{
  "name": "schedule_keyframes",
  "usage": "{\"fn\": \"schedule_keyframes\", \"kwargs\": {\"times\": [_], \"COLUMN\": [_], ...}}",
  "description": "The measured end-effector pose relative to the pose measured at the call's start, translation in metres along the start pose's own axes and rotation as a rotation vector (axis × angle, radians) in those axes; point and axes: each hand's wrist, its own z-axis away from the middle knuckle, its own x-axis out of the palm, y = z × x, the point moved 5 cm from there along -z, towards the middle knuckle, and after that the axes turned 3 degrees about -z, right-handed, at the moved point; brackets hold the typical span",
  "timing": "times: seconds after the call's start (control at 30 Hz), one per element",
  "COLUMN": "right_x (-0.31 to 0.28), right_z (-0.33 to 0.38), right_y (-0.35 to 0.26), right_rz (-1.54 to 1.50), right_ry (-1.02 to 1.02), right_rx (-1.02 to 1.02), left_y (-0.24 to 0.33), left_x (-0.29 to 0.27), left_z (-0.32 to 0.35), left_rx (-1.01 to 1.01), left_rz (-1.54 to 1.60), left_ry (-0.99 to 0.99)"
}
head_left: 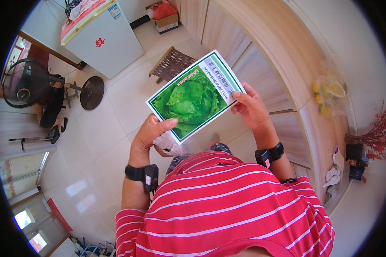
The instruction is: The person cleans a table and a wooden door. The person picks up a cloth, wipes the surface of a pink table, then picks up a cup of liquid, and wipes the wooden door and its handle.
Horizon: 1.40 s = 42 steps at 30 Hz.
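A flat seed packet (195, 95) with a picture of a green lettuce head and a white-green border is held up in front of my chest. My left hand (152, 133) grips its lower left corner, thumb on top. A crumpled pale cloth or paper (169, 143) is tucked under the same hand. My right hand (252, 108) pinches the packet's right edge. Both wrists carry black bands. My red shirt with white stripes (227, 205) fills the lower frame.
A wooden counter (287, 64) runs along the right, with a bag of yellow fruit (328, 96) on it. On the tiled floor stand a small white fridge (105, 40), a black fan (28, 83), a low wooden stool (171, 63) and a cardboard box (166, 19).
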Motion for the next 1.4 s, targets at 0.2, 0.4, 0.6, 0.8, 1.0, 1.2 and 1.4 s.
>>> {"fn": "schedule_keyframes", "kwargs": {"times": [0.2,0.4,0.6,0.8,1.0,1.2,1.4], "right_x": [0.026,0.04,0.047,0.049,0.049,0.043,0.036], "right_z": [0.008,0.011,0.008,0.008,0.011,0.01,0.011], "right_y": [-0.004,-0.022,-0.019,-0.01,-0.011,-0.011,-0.01], "right_rz": [0.244,0.155,-0.005,-0.065,0.007,0.058,0.058], "right_ry": [-0.14,0.01,0.098,0.084,0.034,0.032,0.042], "right_rx": [0.063,-0.102,-0.193,-0.225,-0.221,-0.235,-0.234], "left_y": [0.043,0.04,0.0,0.033,0.049,0.062,0.068], "left_x": [-0.025,-0.061,-0.032,0.019,0.019,0.019,0.014], "left_z": [0.009,-0.007,-0.031,-0.049,-0.064,-0.066,-0.067], "left_rx": [-0.08,0.245,0.133,0.249,0.284,0.273,0.255], "left_rz": [-0.08,0.38,0.244,0.136,0.083,0.012,-0.027], "left_ry": [-0.079,0.094,0.033,-0.014,0.029,0.006,-0.019]}}
